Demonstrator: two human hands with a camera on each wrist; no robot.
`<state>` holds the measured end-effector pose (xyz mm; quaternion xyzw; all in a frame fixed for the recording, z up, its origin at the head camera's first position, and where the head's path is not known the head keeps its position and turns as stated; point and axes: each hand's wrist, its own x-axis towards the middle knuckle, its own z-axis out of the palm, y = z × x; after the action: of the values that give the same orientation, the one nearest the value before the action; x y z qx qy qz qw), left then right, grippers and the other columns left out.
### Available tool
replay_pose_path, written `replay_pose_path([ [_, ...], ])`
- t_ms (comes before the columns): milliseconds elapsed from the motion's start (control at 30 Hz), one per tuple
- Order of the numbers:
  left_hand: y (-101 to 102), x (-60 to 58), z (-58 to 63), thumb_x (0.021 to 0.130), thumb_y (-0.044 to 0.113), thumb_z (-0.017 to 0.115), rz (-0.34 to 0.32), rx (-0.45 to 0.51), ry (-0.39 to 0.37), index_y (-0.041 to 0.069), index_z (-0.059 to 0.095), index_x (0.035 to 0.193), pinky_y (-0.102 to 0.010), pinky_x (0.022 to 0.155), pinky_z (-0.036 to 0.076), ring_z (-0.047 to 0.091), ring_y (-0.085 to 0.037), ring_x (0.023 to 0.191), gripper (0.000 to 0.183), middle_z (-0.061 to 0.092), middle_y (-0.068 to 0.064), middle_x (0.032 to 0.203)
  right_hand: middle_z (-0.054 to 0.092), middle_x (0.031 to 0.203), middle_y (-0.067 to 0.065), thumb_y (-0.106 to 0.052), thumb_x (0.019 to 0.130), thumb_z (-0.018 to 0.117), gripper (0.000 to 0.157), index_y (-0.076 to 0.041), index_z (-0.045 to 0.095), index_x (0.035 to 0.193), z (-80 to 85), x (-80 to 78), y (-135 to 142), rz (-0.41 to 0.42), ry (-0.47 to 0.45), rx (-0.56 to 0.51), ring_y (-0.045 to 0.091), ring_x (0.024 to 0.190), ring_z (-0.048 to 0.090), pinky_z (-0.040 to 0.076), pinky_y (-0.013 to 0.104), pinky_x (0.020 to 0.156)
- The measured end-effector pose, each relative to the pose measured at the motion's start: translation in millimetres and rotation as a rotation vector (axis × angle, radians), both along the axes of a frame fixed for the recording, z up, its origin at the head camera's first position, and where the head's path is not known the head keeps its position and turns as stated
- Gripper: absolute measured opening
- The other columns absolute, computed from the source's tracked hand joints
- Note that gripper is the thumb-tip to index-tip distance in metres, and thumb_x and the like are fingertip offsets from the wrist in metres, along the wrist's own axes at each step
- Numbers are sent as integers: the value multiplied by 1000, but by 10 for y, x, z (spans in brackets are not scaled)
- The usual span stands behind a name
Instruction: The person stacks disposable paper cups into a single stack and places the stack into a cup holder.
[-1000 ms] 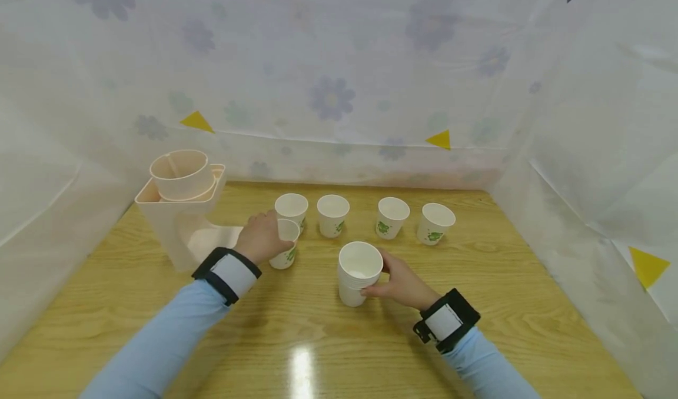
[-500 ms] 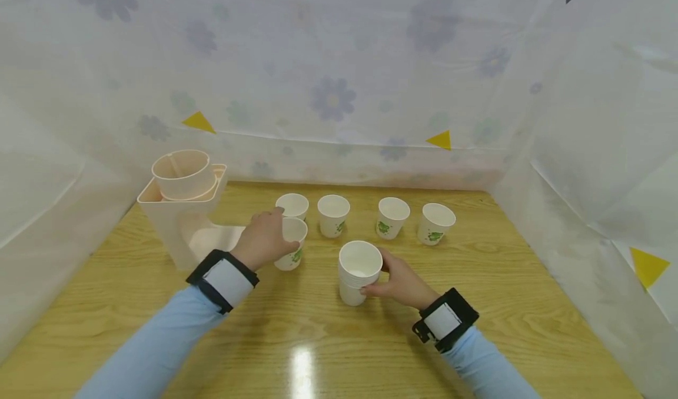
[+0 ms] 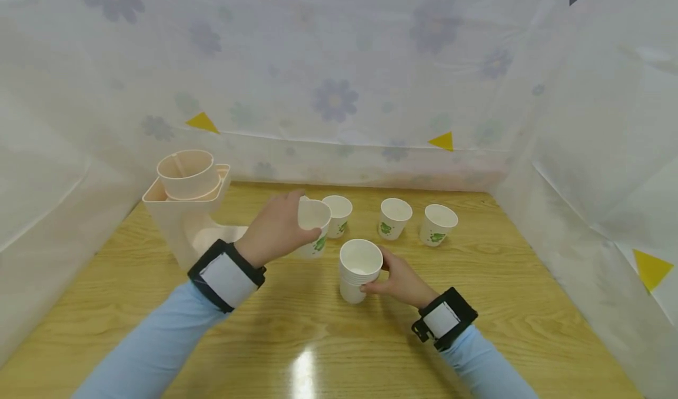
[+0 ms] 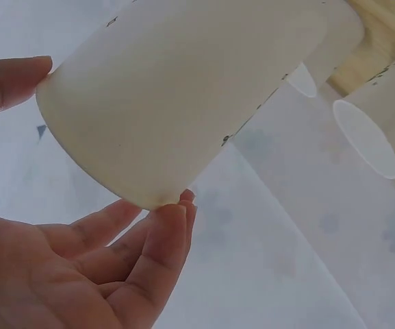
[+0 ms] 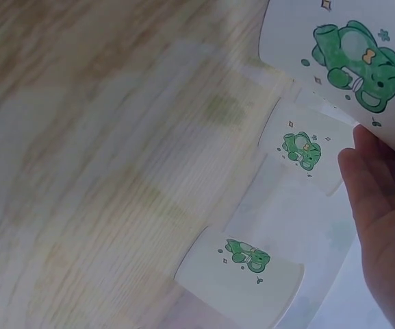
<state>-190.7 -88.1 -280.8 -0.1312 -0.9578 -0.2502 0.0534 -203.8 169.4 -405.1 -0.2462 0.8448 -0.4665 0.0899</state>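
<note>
A white paper cup (image 3: 313,222) is pinched at its rim by my left hand (image 3: 275,227). Its base seems to be a little above the wooden table. In the left wrist view the thumb and fingers (image 4: 161,240) sit on opposite sides of the cup's rim (image 4: 94,161). My right hand (image 3: 401,282) grips a stack of nested white paper cups (image 3: 357,269), which stands upright in front of me. The right wrist view shows a green bear print on the stack (image 5: 361,62), beside the fingers (image 5: 375,171).
Behind stand several single cups in a row: one (image 3: 339,210) partly covered by the held cup, two more (image 3: 394,218) to the right, and one mostly hidden behind the left hand. A cream plastic machine (image 3: 185,210) is at left. White sheeting (image 3: 333,99) surrounds the table (image 3: 254,340).
My left hand has carried its cup to the right and upward, away from the cream machine and closer to the stack. The right hand and stack have stayed put.
</note>
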Motion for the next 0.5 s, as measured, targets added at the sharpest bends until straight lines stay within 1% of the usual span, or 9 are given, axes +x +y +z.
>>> replay_pose_path([
  [200, 109, 77, 227, 78, 33, 68, -34, 46, 18, -4, 44, 136, -51, 92, 47, 52, -39, 114, 73, 57, -25, 127, 57, 130, 20, -24, 72, 78, 78, 1, 43, 136, -6, -10, 11, 9, 1, 1, 32, 119, 52, 43, 55, 100],
  [267, 153, 93, 277, 78, 33, 68, -47, 50, 24, -4, 44, 135, -51, 92, 47, 53, -38, 114, 73, 57, -24, 128, 57, 130, 20, -24, 72, 79, 77, 1, 43, 136, -10, -14, 11, 11, -3, -3, 32, 119, 53, 42, 55, 100],
  [400, 252, 125, 335, 78, 33, 68, -77, 75, 14, -4, 43, 137, -50, 95, 46, 50, -36, 118, 74, 54, -23, 133, 58, 129, 20, -24, 72, 78, 77, 0, 43, 136, -8, -19, 9, 17, -5, -11, 32, 118, 53, 42, 55, 100],
  [500, 337, 145, 332, 78, 32, 68, -116, 111, 6, -4, 44, 136, -50, 95, 47, 50, -35, 118, 72, 54, -22, 132, 58, 129, 20, -25, 73, 78, 77, 1, 42, 136, 0, -16, 8, 25, -4, -7, 32, 117, 53, 43, 55, 99],
])
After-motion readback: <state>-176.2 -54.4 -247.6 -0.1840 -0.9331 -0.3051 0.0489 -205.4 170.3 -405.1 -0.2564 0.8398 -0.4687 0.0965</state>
